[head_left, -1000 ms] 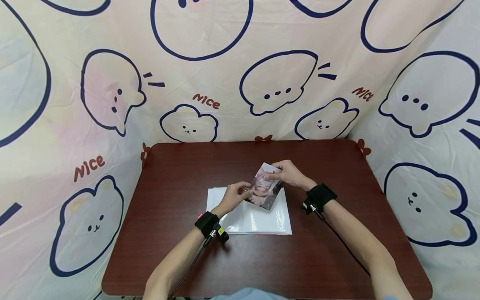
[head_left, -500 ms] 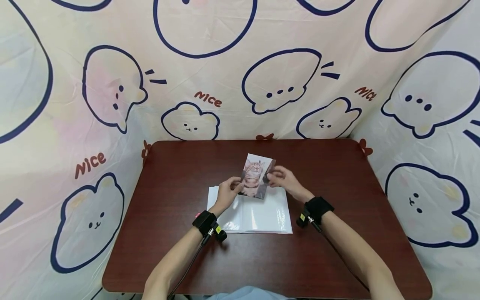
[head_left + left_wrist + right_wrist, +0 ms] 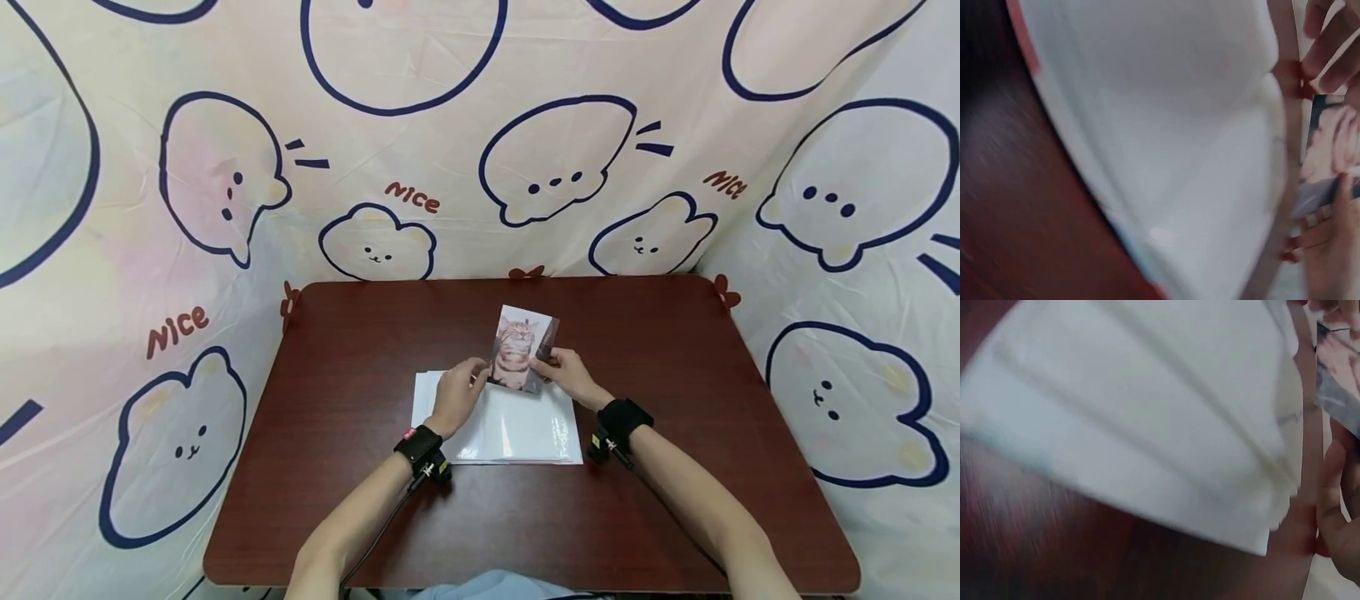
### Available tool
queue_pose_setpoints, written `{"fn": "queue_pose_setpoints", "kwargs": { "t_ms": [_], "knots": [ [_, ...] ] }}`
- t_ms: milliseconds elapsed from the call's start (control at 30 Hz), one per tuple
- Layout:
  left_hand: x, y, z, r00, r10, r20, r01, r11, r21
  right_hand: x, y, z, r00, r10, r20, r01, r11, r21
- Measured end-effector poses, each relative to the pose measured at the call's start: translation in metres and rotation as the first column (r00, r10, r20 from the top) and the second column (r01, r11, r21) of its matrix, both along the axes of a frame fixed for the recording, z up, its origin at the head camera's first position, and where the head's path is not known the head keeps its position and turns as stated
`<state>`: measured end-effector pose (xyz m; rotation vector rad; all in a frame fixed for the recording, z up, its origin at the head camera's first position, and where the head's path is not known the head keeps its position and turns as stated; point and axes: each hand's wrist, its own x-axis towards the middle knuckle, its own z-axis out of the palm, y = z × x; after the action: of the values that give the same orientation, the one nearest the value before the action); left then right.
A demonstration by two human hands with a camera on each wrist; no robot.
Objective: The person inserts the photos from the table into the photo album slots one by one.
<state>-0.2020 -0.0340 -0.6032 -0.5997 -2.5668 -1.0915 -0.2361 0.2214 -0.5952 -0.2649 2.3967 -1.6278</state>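
A photo card of a cat [image 3: 514, 350] is held up, tilted, above the far edge of an open album with glossy white pages [image 3: 517, 429]. A darker, see-through edge shows behind the card's right side. My right hand [image 3: 572, 375] pinches the card at its lower right, thumb on the front. At its lower left edge, my left hand [image 3: 456, 396] has thumb and fingertips curled together. In the left wrist view the card [image 3: 1329, 147] shows between both hands. The right wrist view shows part of the card [image 3: 1338, 369] and layered album pages [image 3: 1166, 412].
The dark red-brown table [image 3: 337, 358] bears the album near its middle. A patterned cloth [image 3: 450, 158] hangs close behind the table and at both sides. Black wrist straps [image 3: 625, 421] with cables run along both forearms.
The card has swung from a strong slant to nearly upright and moved slightly away over the album. My right hand has slid from its upper right edge down to its lower right.
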Motion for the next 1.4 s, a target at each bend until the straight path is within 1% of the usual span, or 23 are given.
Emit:
{"fn": "queue_pose_setpoints", "kwargs": {
  "t_ms": [33,67,100,133,167,233,300,367,433,467,500,533,633,700,733,800,900,967,1033,1100,1200,1333,1400],
  "knots": [
    [0.002,0.002,-0.003,0.999,0.006,-0.048,-0.009,0.998,-0.066,-0.002,0.002,-0.001,1.0,-0.01,-0.014,0.01,1.0,0.006],
    [0.006,0.004,-0.005,0.996,-0.003,-0.094,-0.01,0.99,-0.14,-0.004,0.003,-0.001,0.999,-0.019,-0.027,0.019,1.0,0.011],
    [0.009,0.007,-0.008,0.99,-0.031,-0.139,0.001,0.977,-0.215,-0.006,0.005,-0.001,0.999,-0.031,-0.04,0.032,0.999,0.016],
    [0.012,0.009,-0.01,0.981,-0.072,-0.182,0.015,0.955,-0.295,-0.008,0.006,-0.002,0.998,-0.042,-0.05,0.043,0.999,0.021],
    [0.015,0.011,-0.013,0.97,-0.121,-0.21,0.037,0.93,-0.366,-0.009,0.006,-0.002,0.997,-0.056,-0.053,0.058,0.998,0.022],
    [0.021,0.016,-0.018,0.951,-0.205,-0.233,0.068,0.87,-0.488,-0.012,0.005,-0.003,0.996,-0.071,-0.056,0.072,0.997,0.013],
    [0.026,0.02,-0.021,0.942,-0.25,-0.222,0.079,0.812,-0.578,-0.013,0.003,-0.004,0.996,-0.072,-0.045,0.072,0.997,-0.003],
    [0.028,0.024,-0.024,0.946,-0.261,-0.195,0.079,0.765,-0.64,-0.013,0.0,-0.005,0.997,-0.074,-0.025,0.074,0.997,-0.021],
    [0.028,0.026,-0.027,0.952,-0.266,-0.154,0.093,0.727,-0.681,-0.013,-0.004,-0.006,0.997,-0.078,-0.004,0.078,0.996,-0.03],
    [0.028,0.027,-0.027,0.952,-0.273,-0.135,0.107,0.714,-0.692,-0.013,-0.005,-0.006,0.997,-0.079,-0.002,0.079,0.996,-0.029],
    [0.027,0.027,-0.027,0.953,-0.28,-0.113,0.122,0.701,-0.703,-0.013,-0.007,-0.003,0.997,-0.078,0.005,0.078,0.996,-0.034],
    [0.027,0.028,-0.028,0.953,-0.288,-0.094,0.139,0.691,-0.709,-0.014,-0.008,-0.003,0.997,-0.078,0.012,0.078,0.996,-0.038],
    [0.025,0.027,-0.031,0.944,-0.322,-0.076,0.168,0.666,-0.727,-0.018,-0.01,-0.004,0.996,-0.089,0.021,0.09,0.995,-0.04],
    [0.023,0.027,-0.032,0.936,-0.341,-0.091,0.165,0.652,-0.74,-0.022,-0.011,-0.005,0.995,-0.098,0.027,0.099,0.994,-0.047],
    [0.022,0.027,-0.034,0.93,-0.35,-0.107,0.157,0.646,-0.747,-0.025,-0.011,-0.009,0.994,-0.107,0.021,0.107,0.993,-0.046],
    [0.02,0.027,-0.035,0.921,-0.364,-0.137,0.138,0.636,-0.759,-0.028,-0.013,-0.01,0.993,-0.118,0.01,0.119,0.991,-0.054],
    [0.018,0.028,-0.034,0.913,-0.371,-0.171,0.116,0.637,-0.762,-0.034,-0.014,-0.013,0.991,-0.133,-0.007,0.132,0.989,-0.071],
    [0.017,0.028,-0.033,0.913,-0.367,-0.177,0.109,0.64,-0.761,-0.037,-0.014,-0.015,0.989,-0.148,-0.007,0.147,0.986,-0.077],
    [0.016,0.029,-0.032,0.918,-0.36,-0.169,0.111,0.64,-0.76,-0.039,-0.015,-0.016,0.986,-0.168,0.012,0.169,0.982,-0.081],
    [0.016,0.029,-0.032,0.92,-0.357,-0.162,0.116,0.644,-0.756,-0.04,-0.017,-0.017,0.983,-0.182,0.039,0.185,0.979,-0.089],
    [0.017,0.028,-0.032,0.918,-0.361,-0.167,0.127,0.664,-0.737,-0.041,-0.02,-0.018,0.978,-0.195,0.077,0.203,0.974,-0.104],
    [0.018,0.028,-0.033,0.911,-0.363,-0.194,0.126,0.695,-0.708,-0.041,-0.022,-0.016,0.973,-0.213,0.089,0.223,0.967,-0.122],
    [0.019,0.028,-0.034,0.913,-0.358,-0.194,0.126,0.701,-0.702,-0.04,-0.022,-0.016,0.969,-0.229,0.093,0.24,0.962,-0.134]
  ]
}}
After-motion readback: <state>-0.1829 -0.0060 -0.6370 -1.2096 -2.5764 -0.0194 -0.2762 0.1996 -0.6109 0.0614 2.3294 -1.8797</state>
